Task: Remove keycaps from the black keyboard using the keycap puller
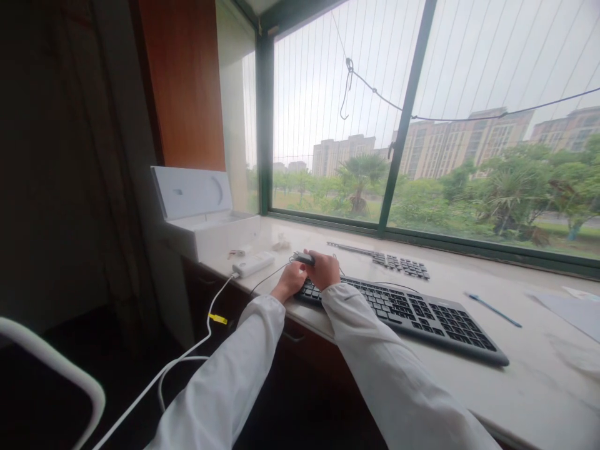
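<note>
My left hand and my right hand meet above the left end of a black keyboard. Between them is a small dark object, with fingers of both hands closed on it; its kind is hard to make out. A thin black cable curves down beside my left hand. The keyboard lies at a slant along the white counter. Behind it are rows of loose black keycaps and a narrow dark strip. My fingertips are partly hidden.
An open white box stands at the left, near a white power strip whose cord hangs off the edge with a yellow tag. A blue pen and paper lie right. A window rises behind.
</note>
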Demonstrator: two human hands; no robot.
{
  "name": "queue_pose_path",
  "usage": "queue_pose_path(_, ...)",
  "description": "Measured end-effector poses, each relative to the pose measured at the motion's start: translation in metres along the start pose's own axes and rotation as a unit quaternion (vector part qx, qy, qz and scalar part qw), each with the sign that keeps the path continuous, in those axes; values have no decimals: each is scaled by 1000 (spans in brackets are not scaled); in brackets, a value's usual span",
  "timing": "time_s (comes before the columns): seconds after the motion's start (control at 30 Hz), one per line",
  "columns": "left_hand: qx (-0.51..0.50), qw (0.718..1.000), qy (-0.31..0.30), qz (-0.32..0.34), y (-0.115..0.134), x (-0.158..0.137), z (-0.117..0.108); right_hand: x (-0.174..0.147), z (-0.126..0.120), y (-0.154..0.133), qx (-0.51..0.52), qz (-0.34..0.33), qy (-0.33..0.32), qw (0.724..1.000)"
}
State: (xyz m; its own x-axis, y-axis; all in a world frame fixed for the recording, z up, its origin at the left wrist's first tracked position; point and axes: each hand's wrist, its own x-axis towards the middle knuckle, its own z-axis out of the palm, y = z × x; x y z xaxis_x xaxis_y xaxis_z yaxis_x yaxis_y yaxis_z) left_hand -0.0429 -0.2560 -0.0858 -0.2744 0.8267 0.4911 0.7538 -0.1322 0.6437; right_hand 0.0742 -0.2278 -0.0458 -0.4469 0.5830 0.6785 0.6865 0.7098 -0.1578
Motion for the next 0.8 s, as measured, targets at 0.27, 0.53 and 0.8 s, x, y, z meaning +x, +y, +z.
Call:
queue_pose_path(0.27, -49, 997, 8, 62, -2, 0, -2, -7, -31, 36, -152, -63, -142, 976)
queue_pose_path(0.53, -65, 998, -7, 17, -5, -1, 0, -34, -91, 170, -263, 65, -199, 942)
queue_pose_path(0.8, -80, 996, 19, -27, -5, -2, -3, -79, -128, 278, -273, 251, -111, 922)
